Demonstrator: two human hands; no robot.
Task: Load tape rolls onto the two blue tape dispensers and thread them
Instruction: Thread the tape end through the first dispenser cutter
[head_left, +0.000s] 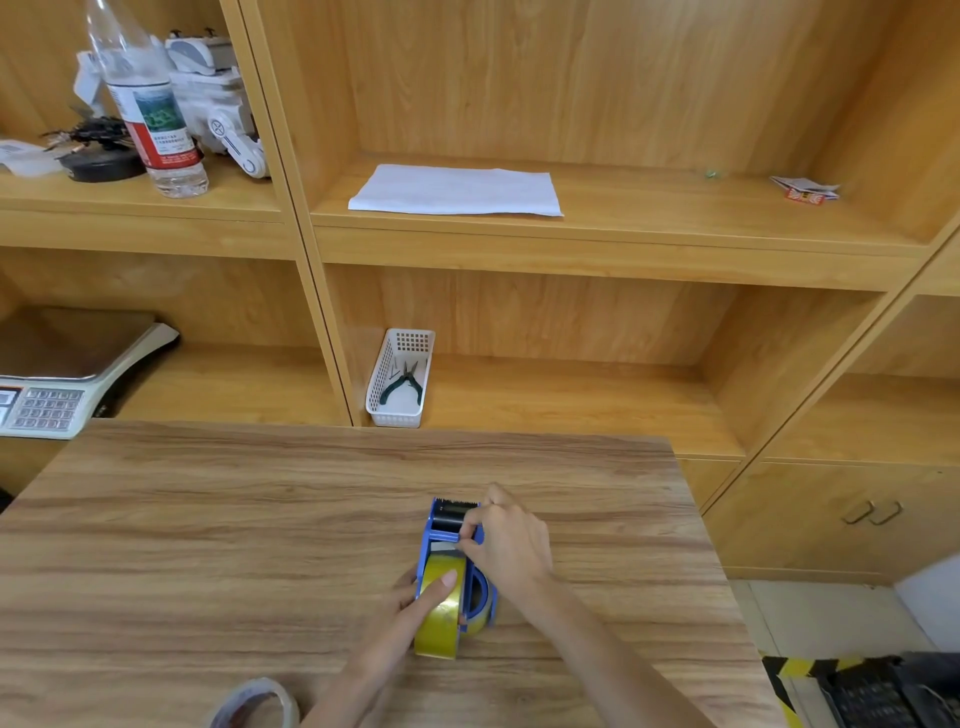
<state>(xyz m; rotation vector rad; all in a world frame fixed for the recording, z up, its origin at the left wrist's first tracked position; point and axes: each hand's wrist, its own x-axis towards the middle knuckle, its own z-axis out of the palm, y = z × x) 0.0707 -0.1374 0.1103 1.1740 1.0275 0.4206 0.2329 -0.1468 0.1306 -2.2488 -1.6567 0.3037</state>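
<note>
Clear roll (254, 704) cut off below; left grip (401, 621) clasps yellow roll (441, 621), right grip (511, 545) pinches faint tape end (457, 543) at dispenser (427, 535).

A plastic water bottle (150, 104) stands on the upper left shelf of the wooden shelf unit (571, 249). A white paper sheet (457, 189) lies one bay over. Below, a white basket (410, 343) holds pliers (405, 384); a weighing scale (67, 364) sits left.
</note>
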